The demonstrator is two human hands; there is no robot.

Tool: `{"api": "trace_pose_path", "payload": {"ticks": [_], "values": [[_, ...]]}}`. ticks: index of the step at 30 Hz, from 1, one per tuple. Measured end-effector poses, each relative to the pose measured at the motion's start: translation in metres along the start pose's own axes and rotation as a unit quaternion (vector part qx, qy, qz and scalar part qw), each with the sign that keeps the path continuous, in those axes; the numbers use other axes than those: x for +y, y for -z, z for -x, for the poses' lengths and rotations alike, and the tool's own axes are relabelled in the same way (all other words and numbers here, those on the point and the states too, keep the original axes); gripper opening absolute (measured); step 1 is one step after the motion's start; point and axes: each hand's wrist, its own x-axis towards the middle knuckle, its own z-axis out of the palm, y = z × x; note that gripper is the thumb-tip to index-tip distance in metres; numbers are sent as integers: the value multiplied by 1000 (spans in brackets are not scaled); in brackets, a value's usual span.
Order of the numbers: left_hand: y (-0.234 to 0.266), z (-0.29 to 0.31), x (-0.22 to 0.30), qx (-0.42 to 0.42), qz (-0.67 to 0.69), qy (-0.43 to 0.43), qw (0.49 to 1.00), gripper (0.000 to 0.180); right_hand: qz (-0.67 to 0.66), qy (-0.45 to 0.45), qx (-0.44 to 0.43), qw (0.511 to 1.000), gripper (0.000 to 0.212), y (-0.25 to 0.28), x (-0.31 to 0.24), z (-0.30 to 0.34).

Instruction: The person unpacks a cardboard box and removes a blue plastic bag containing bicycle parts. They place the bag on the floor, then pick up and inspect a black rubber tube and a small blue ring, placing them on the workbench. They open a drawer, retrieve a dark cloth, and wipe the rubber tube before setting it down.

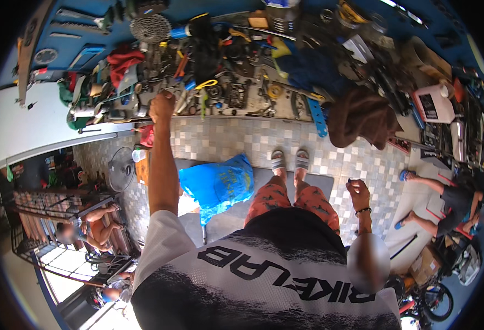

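- Fingers of the right hand (358,196) are bent and drawn together, pinching a small dark piece (352,181) near their tips, well apart from the bench.
- Fingers of the left hand (163,106) are curled in at the workbench (279,109) front edge; whether they grip anything, I cannot tell.
- Tools and parts crowd that bench, with a brown cloth (363,116) draped over its edge.
- Below, 2 grey sandals (278,159) and a blue plastic bag (220,184) are on or beside a dark mat.
- Farther out: a fan (121,169), plus 1 seated person (456,206) at right.
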Motion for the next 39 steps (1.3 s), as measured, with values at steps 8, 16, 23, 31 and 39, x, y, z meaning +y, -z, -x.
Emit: {"api": "trace_pose_path", "payload": {"ticks": [8, 16, 23, 31, 39], "values": [[22, 18, 9, -38, -23, -118, 992, 22, 27, 22, -31, 999, 23, -32, -22, 23], [13, -5, -8, -85, -24, -236, 968, 23, -21, 79, -97, 992, 25, -69, -104, 15], [27, -5, -10, -116, 35, -212, 970, 21, -99, 142, -212, 962, 28, -136, -243, -34], [7, -6, -26, -94, -16, -231, 968, 26, -487, -13, -369, 792, 49, -147, -273, -34], [-4, -32, -42, -152, 48, -299, 941, 23, -406, -182, -174, 879, 37, -126, -69, -22]]}}
